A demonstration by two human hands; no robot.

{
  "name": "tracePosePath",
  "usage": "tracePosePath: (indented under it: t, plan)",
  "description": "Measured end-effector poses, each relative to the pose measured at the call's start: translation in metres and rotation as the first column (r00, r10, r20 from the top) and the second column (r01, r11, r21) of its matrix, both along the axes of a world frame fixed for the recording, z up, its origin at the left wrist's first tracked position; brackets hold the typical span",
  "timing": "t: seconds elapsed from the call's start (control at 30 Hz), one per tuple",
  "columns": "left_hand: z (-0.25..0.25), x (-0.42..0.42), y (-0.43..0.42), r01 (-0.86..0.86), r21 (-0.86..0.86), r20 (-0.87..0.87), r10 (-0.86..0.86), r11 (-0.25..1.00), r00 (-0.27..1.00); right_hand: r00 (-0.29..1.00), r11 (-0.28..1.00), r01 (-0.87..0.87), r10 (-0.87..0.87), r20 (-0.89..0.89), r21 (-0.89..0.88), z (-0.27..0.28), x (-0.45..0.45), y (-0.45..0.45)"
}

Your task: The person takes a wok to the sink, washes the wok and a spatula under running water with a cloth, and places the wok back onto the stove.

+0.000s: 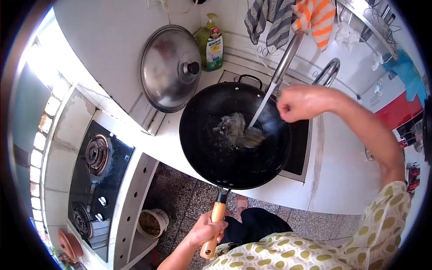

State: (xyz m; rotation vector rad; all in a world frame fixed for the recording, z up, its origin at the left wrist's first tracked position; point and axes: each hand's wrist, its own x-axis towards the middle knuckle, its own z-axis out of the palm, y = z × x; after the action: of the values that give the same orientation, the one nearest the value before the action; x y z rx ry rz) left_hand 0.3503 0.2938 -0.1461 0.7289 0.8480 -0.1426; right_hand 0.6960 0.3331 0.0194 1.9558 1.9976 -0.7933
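Observation:
A black wok (207, 157) sits over the sink, its wooden handle (218, 213) pointing toward me. My left hand (208, 229) is wrapped round that handle. From the metal faucet (288, 56) a stream of water (262, 108) runs into the wok and splashes at its middle. A pale brownish patch (252, 137) shows in the wet bottom; I cannot tell what it is. My right hand (302, 103) is closed in a loose fist beside the faucet, above the wok's right rim. Nothing shows in its fingers.
A metal lid (168, 67) leans on the wall beside a green soap bottle (211, 45). Striped cloths (315, 20) hang behind the faucet. A gas stove (101, 180) stands at left, with a bucket (153, 223) on the floor. A dish rack (371, 22) is upper right.

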Motion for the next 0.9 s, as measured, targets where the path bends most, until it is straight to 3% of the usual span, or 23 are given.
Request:
tracePosePath:
  t: [0.03,0.1,0.17,0.37,0.43,0.5,0.57,0.63,0.77,0.83,0.9]
  plan:
    - [0.001,0.0,0.001,-0.002,-0.004,0.002,0.002,1.0,1.0,1.0,1.0,-0.002,0.002,0.005,0.002,0.008,-0.001,-0.004]
    - [0.001,0.0,0.001,-0.031,-0.03,0.027,0.032,0.999,0.999,0.987,0.975,-0.03,0.064,0.148,-0.219,0.016,-0.004,-0.013]
    - [0.001,-0.001,0.001,-0.055,-0.055,0.048,0.058,0.997,0.997,0.991,0.993,-0.064,0.075,0.111,-0.103,-0.007,0.0,-0.028]
    - [-0.004,-0.002,-0.001,-0.074,-0.085,0.084,0.081,0.994,0.993,0.979,0.918,0.201,-0.198,-0.045,0.343,-0.125,0.0,-0.071]
    - [-0.002,0.0,-0.001,-0.086,-0.088,0.036,0.09,0.992,0.995,0.978,0.912,0.191,-0.209,0.01,0.362,-0.145,0.022,-0.077]
    - [-0.002,-0.001,-0.002,-0.094,-0.104,0.06,0.1,0.99,0.993,0.951,0.785,0.299,-0.294,-0.097,0.542,-0.153,0.043,-0.084]
    - [0.0,0.003,-0.005,-0.122,-0.128,0.01,0.125,0.984,0.992,0.888,0.708,0.454,-0.411,-0.207,0.54,-0.161,0.07,-0.082]
    - [0.0,0.007,-0.008,-0.1,-0.118,0.008,0.102,0.988,0.995,0.83,0.625,0.521,-0.531,-0.172,0.581,-0.179,0.108,-0.07]
    - [-0.006,0.005,-0.015,-0.149,-0.11,0.004,0.151,0.983,0.989,0.801,0.57,0.578,-0.533,-0.273,0.584,-0.219,0.157,-0.036]
    - [-0.008,0.003,-0.017,-0.189,-0.146,-0.01,0.19,0.971,0.982,0.829,0.636,0.528,-0.529,-0.179,0.563,-0.233,0.166,-0.015]
    - [-0.008,0.003,-0.019,-0.192,-0.129,0.01,0.195,0.973,0.981,0.819,0.594,0.531,-0.541,-0.188,0.604,-0.248,0.183,0.005]
